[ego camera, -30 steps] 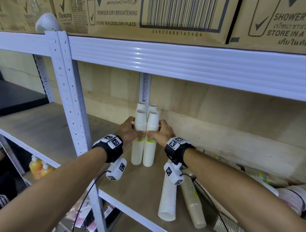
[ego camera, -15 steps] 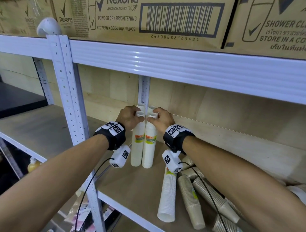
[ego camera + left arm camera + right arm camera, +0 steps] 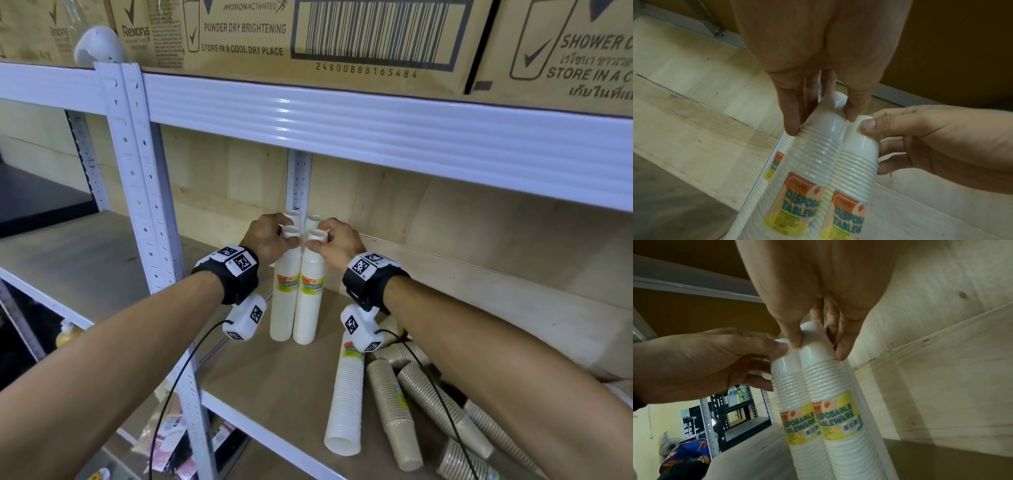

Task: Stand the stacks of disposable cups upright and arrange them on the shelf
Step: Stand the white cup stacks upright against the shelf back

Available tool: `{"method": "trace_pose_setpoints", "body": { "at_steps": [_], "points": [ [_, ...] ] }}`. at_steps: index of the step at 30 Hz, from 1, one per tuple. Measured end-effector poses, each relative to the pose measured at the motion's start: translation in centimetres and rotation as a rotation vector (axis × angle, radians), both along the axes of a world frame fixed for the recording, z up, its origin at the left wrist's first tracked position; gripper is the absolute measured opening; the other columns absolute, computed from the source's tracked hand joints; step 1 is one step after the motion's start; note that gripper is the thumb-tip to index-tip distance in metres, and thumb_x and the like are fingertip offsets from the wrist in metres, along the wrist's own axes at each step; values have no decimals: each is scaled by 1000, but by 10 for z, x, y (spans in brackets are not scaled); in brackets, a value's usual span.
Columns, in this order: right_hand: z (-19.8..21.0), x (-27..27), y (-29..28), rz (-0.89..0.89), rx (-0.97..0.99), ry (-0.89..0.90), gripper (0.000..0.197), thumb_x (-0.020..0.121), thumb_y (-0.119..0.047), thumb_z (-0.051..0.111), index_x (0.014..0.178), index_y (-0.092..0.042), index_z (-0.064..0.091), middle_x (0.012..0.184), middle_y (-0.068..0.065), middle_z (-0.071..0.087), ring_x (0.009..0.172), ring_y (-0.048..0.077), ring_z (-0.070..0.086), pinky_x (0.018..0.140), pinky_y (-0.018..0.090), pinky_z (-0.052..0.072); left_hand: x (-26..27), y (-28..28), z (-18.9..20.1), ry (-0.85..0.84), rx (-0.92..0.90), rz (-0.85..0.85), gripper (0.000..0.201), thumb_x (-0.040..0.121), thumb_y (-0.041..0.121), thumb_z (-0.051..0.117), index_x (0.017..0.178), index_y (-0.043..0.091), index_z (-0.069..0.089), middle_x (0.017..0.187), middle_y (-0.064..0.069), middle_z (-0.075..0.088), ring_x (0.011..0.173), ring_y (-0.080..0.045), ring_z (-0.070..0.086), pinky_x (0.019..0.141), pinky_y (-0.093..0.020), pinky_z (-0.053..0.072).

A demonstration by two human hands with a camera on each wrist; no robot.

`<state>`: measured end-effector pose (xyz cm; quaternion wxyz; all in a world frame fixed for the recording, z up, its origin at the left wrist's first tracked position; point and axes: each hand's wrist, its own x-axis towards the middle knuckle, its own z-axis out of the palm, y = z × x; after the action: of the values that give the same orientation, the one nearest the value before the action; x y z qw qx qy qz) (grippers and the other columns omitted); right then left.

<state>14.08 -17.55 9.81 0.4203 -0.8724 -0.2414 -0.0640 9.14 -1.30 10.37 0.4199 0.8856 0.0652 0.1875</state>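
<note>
Two white cup stacks (image 3: pixel 297 291) stand upright side by side, touching, on the wooden shelf (image 3: pixel 274 387), with two more white stacks just behind them against the back wall. The left hand (image 3: pixel 269 238) has its fingers and thumb curled round the top of the left front stack, and the right hand (image 3: pixel 337 241) pinches the top of the right front stack in the same way. Their long axis is vertical, so both hands sit directly over them. Several stacks are not yet upright: one white stack (image 3: pixel 346 397) and some brown stacks (image 3: pixel 394 411) lie flat on the shelf, below and to the right of the right hand. I judge the right hand is nearer to these lying stacks, so it should reach down and back toward the front edge.
</note>
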Motion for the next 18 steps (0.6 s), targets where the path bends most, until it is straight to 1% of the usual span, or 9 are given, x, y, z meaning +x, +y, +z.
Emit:
{"method": "trace_pose_setpoints", "body": {
  "at_steps": [4,7,9,10,11,14,15,17,18],
  "points": [
    [9,4,-6,4,-63,35,48,79,-33,75,122,-18,60,114,2,66,99,19,64,85,30,51,-1,2,7,17,-16,-2,43,84,28,74,122,16,60,111,-6,63,96,-20,58,81,-25,43],
    [26,9,-22,18,-112,49,52,80,-33,76,127,-19,60,113,4,65,103,19,62,91,31,50,-1,1,23,-10,16,3,49,84,30,74,128,17,58,118,-10,64,98,-22,60,84,-27,49],
    [38,13,-35,9,-149,36,52,80,-36,76,126,-20,60,118,3,64,106,18,61,93,30,49,-3,-3,40,-45,4,-19,48,85,29,74,128,17,57,119,-9,63,95,-21,61,74,-19,52],
    [44,15,-43,-3,-170,26,51,80,-37,76,126,-21,60,120,3,63,107,18,61,94,30,49,-4,-5,48,-60,29,-19,47,86,31,73,128,18,57,117,-7,63,97,-20,61,70,-16,50],
    [49,17,-51,-17,-189,15,51,80,-38,76,126,-22,60,121,2,62,108,18,60,95,30,49,-3,-9,57,-84,73,-13,48,85,34,73,128,20,58,116,-6,65,100,-21,62,73,-17,48],
    [61,19,-78,-61,-252,-24,51,81,-39,76,125,-21,60,123,2,61,110,18,60,95,28,48,-4,-24,80,-145,151,-34,44,84,39,72,123,21,61,111,-4,69,104,-19,63,83,-21,42],
    [64,19,-88,-77,-275,-26,52,80,-40,76,126,-20,60,122,2,61,110,18,59,94,27,47,-4,-31,85,-152,154,-49,39,83,39,72,117,21,64,111,-3,70,105,-17,63,85,-21,42],
    [66,19,-110,-107,-318,-17,54,80,-41,76,126,-20,60,122,2,61,109,17,59,92,27,47,-3,-47,92,-156,159,-92,23,83,41,72,98,25,65,116,0,68,105,-13,62,86,-20,40],
    [65,18,-122,-125,-338,-9,54,79,-41,77,126,-21,60,123,2,61,108,17,59,93,28,47,-4,-57,93,-153,160,-120,22,83,42,71,97,26,64,116,1,67,103,-12,62,86,-20,41]
  ]
}}
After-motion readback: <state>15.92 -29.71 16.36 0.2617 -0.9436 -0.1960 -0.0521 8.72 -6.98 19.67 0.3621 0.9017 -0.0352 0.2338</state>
